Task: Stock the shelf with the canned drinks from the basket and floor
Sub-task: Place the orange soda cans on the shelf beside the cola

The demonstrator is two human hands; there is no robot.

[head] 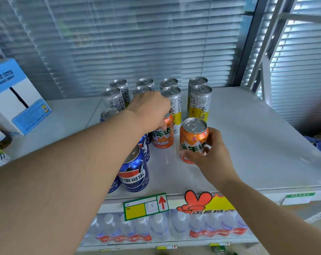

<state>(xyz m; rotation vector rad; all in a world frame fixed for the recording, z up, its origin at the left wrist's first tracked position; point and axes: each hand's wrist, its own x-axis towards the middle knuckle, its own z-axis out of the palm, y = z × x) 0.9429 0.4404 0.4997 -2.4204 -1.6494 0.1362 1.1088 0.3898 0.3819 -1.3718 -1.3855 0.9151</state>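
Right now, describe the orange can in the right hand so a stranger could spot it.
Find the white shelf above the bottled water. In front of the tall silver-and-yellow cans are two orange cans. The orange can wanted is the rightmost one, gripped by the right hand, silver top showing; the left hand covers the top of the other orange can.

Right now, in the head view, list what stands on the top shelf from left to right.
Blue and white box → front blue cola can → left orange can, gripped by the left hand → right orange can, held by the right hand. The tall silver cans behind overlap these; left out.
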